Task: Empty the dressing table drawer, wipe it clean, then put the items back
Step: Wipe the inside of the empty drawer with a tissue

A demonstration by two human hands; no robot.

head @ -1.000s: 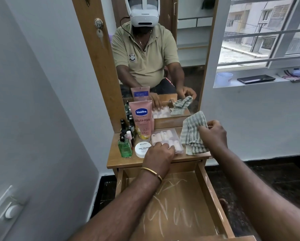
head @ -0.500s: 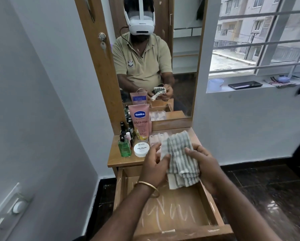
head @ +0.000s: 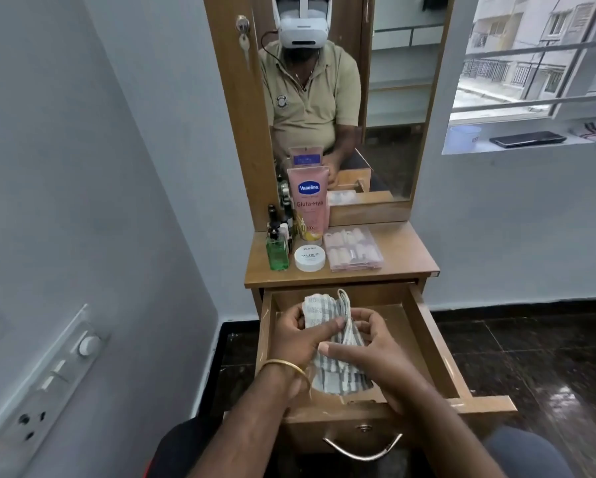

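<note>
— What's changed?
— Cloth (head: 338,339) came off the tabletop; left hand (head: 300,331) & right hand (head: 372,350) both bunch it, w/ the empty drawer (head: 431,343) right below.
— Meaning?
— Wiping's prob next.

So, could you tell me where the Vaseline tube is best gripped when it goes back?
Grip the Vaseline tube around its mid-body, coming from the right: it stands upright on its cap, bottles crowd its left, and the white jar sits in front.
</note>
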